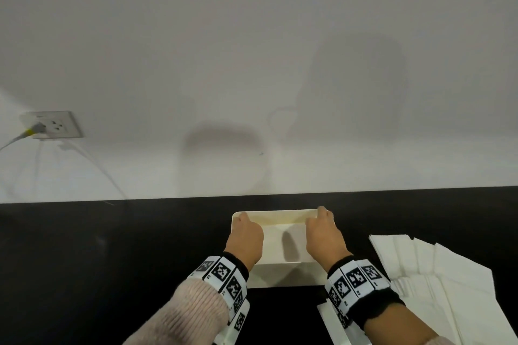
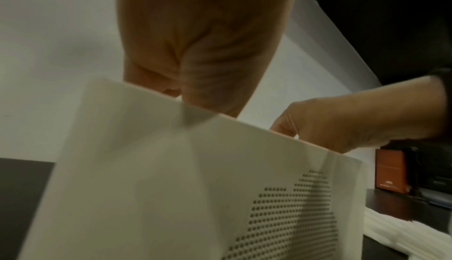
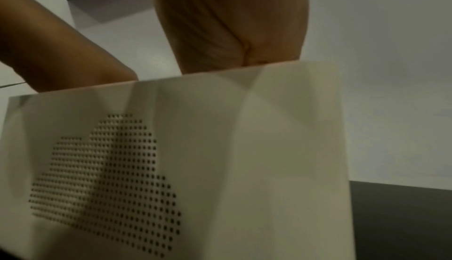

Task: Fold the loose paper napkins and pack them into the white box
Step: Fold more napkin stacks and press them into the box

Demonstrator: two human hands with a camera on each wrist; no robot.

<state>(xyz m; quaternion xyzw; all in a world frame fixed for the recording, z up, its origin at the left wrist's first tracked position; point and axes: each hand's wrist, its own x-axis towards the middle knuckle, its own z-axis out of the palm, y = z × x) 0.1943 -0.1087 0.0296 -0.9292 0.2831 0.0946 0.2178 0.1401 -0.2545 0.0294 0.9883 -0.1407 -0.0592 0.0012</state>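
A smooth, matt white box (image 1: 283,277), its side perforated with small holes, is seen on a glossy black table (image 1: 112,246), with thin matt paper napkins (image 1: 437,269) beside the box.

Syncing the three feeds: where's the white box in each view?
Head: white box at bottom centre on the black table, left hand and right hand reaching into it.
Left wrist: white box fills the lower half, its dotted wall at lower right.
Right wrist: white box fills the lower left and centre, dots at left.
Shared landmark: the dot pattern shows in both wrist views only; the box rim under the hands shows in all three.
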